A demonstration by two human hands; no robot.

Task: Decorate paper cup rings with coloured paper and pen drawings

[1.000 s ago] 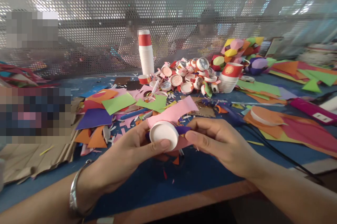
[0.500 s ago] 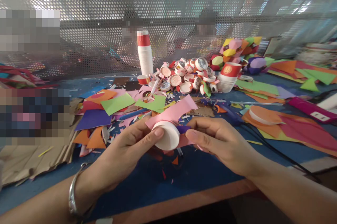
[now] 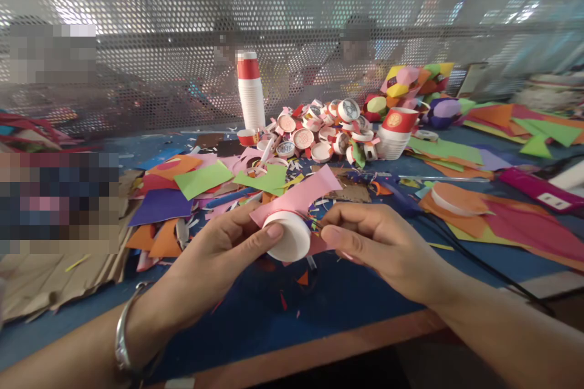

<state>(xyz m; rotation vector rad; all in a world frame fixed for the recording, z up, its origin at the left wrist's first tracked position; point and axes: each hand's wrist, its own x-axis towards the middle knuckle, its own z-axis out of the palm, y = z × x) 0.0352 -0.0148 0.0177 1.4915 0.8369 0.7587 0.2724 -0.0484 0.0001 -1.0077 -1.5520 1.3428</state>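
My left hand [image 3: 239, 237] pinches a white round cup base [image 3: 289, 244], its thumb pressed on the near face. Against the base's upper edge lies a strip of pink paper [image 3: 303, 194], slanting up to the right. A darker pink piece [image 3: 318, 244] shows at the base's right side. Just right of the base, my right hand [image 3: 365, 234] has its thumb and fingers closed together. Thin dark lines show by its fingertips, but what they hold is too small to make out.
Beyond my hands lie a heap of cut cup bases [image 3: 303, 139], a tall stack of cups [image 3: 252, 100] and a shorter cup stack [image 3: 396, 136]. Coloured paper sheets [image 3: 205, 180] and scraps cover the blue table. A blue glue gun [image 3: 401, 191] with its cable lies right.
The purple piece between my right fingertips and the cup base no longer shows. My left hand keeps its hold on the base and has barely moved.
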